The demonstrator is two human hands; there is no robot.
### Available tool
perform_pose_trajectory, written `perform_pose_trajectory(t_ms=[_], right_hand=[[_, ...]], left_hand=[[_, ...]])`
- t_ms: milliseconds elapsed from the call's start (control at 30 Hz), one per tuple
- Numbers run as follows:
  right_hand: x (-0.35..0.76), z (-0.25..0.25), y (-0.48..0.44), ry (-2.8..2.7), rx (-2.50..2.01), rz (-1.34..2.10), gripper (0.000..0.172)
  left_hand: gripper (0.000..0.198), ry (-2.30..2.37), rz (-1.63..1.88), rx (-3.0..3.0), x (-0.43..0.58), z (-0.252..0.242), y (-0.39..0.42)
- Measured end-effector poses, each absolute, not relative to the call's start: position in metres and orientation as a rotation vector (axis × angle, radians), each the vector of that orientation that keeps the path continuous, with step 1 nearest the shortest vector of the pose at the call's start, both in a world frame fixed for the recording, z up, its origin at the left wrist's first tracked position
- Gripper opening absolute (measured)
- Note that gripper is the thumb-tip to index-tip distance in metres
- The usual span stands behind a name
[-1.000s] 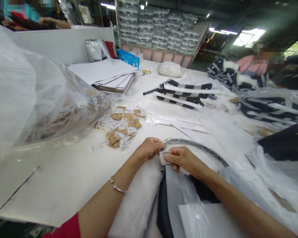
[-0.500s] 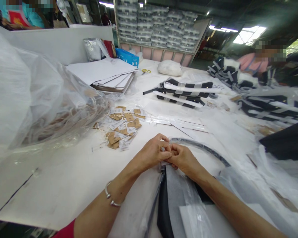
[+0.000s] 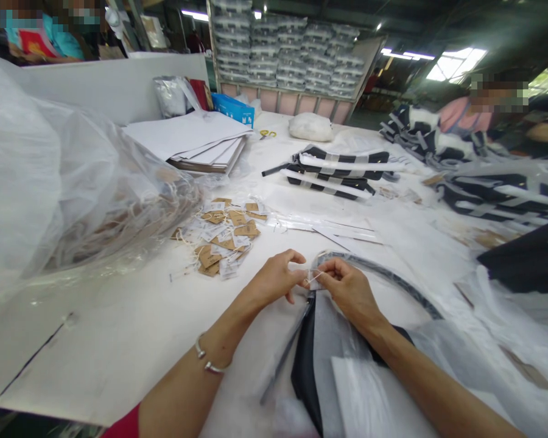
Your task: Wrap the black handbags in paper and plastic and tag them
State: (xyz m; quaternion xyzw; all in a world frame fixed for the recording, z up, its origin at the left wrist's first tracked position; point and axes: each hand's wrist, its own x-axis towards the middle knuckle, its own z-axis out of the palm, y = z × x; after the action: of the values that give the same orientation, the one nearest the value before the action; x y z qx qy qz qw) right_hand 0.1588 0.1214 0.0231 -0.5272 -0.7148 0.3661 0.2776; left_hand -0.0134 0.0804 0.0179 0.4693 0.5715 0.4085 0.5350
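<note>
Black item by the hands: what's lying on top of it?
A pale sheet and sheer plastic lie over the black item. Dark parts show at either side; the middle is covered, and the right forearm hides more.

Pale, diffuse light lay evenly over the white bench (image 3: 119, 331), leaving only soft shadows. Beyond its far edge the hall (image 3: 420, 27) was dim, with tube lights (image 3: 408, 55) and a glaring window (image 3: 456, 65). The left hand (image 3: 276, 280) and right hand (image 3: 349, 289) showed fairly clearly; wrapped goods (image 3: 506, 193) along the right edge were smeared and stretched.
</note>
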Motion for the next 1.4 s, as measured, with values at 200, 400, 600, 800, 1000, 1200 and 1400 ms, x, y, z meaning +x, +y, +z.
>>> perform_pose_trajectory(t_ms=[200,400,600,800,1000,1200,1400], right_hand=[[0.160,0.023,0.123,-1.976,-1.324,1.024,0.015],[0.169,0.015,0.142,-2.044,-1.220,1.348,0.017],[0.170,0.013,0.149,-2.042,-1.140,1.527,0.024],[0.172,0.015,0.154,-2.062,-1.005,1.765,0.023],[0.164,0.019,0.143,-2.152,-0.883,1.296,0.011],[0.160,0.012,0.140,-2.131,-0.941,1.186,0.007],[0.162,0.011,0.141,-1.962,-0.990,1.440,0.016]], left_hand=[[0.026,1.261,0.854,1.059,-0.017,0.005,0.091],[0.024,1.241,0.825,1.108,-0.016,-0.011,0.094],[0.020,1.230,0.791,1.024,-0.016,-0.004,0.094],[0.021,1.207,0.742,1.012,-0.023,-0.003,0.091],[0.023,1.176,0.755,1.065,-0.024,-0.002,0.089],[0.023,1.179,0.765,1.086,-0.021,0.004,0.088],[0.025,1.210,0.810,1.053,-0.019,0.006,0.087]])
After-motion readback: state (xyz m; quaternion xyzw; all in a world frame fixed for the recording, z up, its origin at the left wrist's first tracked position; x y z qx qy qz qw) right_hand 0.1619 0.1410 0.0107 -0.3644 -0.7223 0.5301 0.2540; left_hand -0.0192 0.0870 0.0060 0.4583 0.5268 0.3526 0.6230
